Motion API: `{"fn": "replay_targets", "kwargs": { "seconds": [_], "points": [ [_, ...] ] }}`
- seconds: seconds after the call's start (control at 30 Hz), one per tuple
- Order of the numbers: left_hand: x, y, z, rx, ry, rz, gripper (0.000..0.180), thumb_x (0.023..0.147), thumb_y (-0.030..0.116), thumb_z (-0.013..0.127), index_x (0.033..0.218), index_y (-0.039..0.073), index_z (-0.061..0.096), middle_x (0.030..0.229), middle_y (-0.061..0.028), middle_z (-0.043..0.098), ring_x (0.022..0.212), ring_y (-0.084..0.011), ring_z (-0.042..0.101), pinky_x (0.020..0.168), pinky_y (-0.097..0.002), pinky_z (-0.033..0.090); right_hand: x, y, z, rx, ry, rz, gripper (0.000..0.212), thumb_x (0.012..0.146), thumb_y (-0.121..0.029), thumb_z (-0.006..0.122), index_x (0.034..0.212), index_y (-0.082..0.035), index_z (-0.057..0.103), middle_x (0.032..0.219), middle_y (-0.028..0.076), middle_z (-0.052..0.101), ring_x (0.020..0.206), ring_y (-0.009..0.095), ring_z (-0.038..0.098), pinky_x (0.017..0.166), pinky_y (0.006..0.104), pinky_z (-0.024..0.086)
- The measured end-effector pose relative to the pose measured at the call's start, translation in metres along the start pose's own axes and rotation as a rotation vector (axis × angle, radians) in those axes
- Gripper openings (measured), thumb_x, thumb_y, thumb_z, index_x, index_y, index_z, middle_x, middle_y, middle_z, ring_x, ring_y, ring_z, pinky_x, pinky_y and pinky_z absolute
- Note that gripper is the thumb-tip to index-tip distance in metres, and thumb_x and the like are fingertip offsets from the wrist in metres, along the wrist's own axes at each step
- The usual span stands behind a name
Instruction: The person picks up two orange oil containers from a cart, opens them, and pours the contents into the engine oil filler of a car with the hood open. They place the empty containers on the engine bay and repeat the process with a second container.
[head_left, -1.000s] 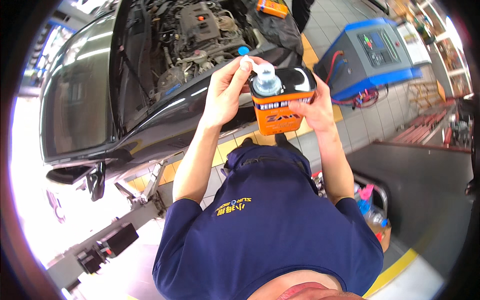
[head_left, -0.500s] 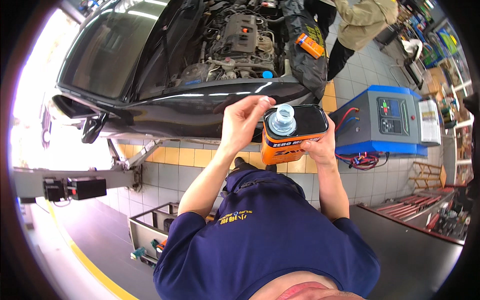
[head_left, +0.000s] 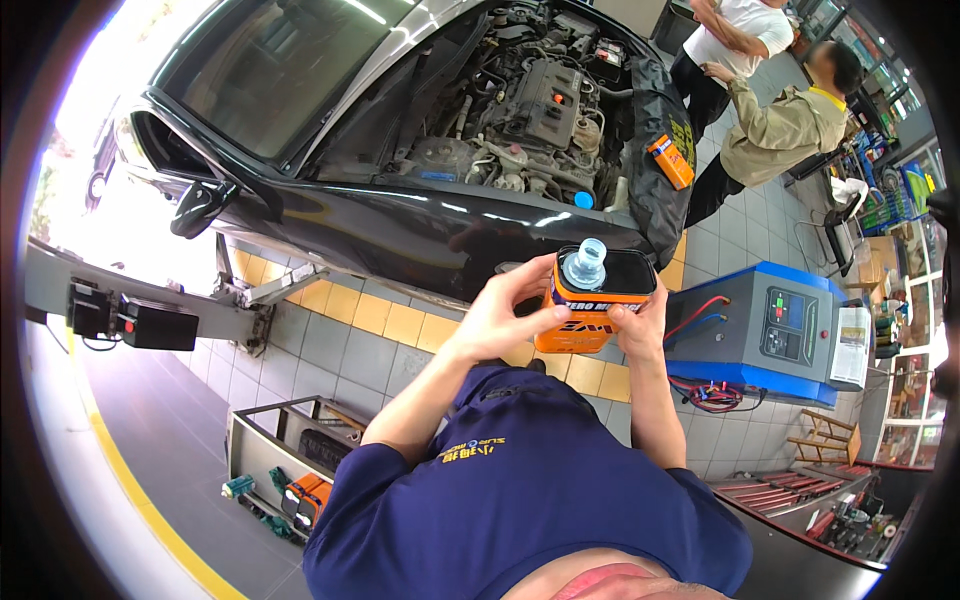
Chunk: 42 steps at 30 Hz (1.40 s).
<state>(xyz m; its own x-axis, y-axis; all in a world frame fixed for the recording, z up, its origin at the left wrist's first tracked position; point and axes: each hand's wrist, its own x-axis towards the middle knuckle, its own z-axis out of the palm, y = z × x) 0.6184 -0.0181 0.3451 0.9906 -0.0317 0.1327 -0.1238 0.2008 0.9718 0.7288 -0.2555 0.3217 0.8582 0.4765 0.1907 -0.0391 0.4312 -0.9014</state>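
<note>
- The left hand (head_left: 508, 310) is holding the orange can (head_left: 592, 300), half-curled around its left side, thumb pressing the front.
- The right hand (head_left: 641, 318) is gripping the opposite side, also partly curled.
- The can is sitting between both hands, its clear spout (head_left: 586, 266) pointing up, near the black car (head_left: 400, 225).
- An orange box (head_left: 670, 163) is lying on the black cover (head_left: 650, 108).

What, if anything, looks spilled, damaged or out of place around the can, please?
Nothing plainly stands out. The left hand and right hand hold the orange can, its clear spout uncapped, with no spill visible. The orange package lies aslant on the black protective cover, without visible damage.
</note>
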Motion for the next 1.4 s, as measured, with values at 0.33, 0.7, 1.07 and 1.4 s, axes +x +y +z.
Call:
{"fn": "replay_targets", "kwargs": {
  "seconds": [0.33,0.7,1.07,1.4],
  "points": [
    [0.037,-0.012,-0.018,0.200,0.186,0.001,0.082,0.117,0.023,0.075,0.184,0.002,0.031,0.159,-0.0252,0.070,0.152,-0.0293,0.067,0.126,-0.0412,0.050,0.068,0.039,-0.001,-0.028,-0.063,0.070,0.077,0.088,-0.024,0.108,0.147,-0.003,0.064,0.133,0.004,0.079,0.121,0.014,0.076,0.107,0.0339,0.061],
    [0.134,-0.168,-0.122,0.493,0.738,-0.065,0.052,0.122,0.036,0.062,0.161,0.001,0.063,0.163,-0.0228,0.068,0.162,-0.0387,0.056,0.133,-0.0484,0.043,0.236,0.110,-0.099,-0.063,-0.197,0.122,0.065,0.096,-0.023,0.102,0.145,-0.003,0.064,0.126,0.004,0.080,0.115,0.015,0.077,0.103,0.0350,0.062],
    [0.211,-0.304,-0.159,1.373,1.110,-0.120,0.046,0.106,0.038,0.074,0.140,0.007,0.079,0.159,-0.0107,0.071,0.164,-0.0360,0.052,0.141,-0.0584,0.031,0.475,0.215,-0.223,-0.132,-0.191,0.393,0.039,0.109,-0.004,0.084,0.144,-0.002,0.069,0.126,0.006,0.082,0.113,0.018,0.080,0.100,0.0390,0.067],
    [0.212,-0.299,-0.155,1.314,1.152,-0.147,0.040,0.103,0.024,0.072,0.140,0.012,0.079,0.157,-0.0049,0.073,0.162,-0.0326,0.055,0.141,-0.0575,0.032,0.565,0.304,-0.228,-0.244,-0.253,0.585,0.035,0.107,-0.011,0.089,0.136,-0.002,0.072,0.120,0.007,0.081,0.107,0.021,0.083,0.091,0.0399,0.070]
  ]
}}
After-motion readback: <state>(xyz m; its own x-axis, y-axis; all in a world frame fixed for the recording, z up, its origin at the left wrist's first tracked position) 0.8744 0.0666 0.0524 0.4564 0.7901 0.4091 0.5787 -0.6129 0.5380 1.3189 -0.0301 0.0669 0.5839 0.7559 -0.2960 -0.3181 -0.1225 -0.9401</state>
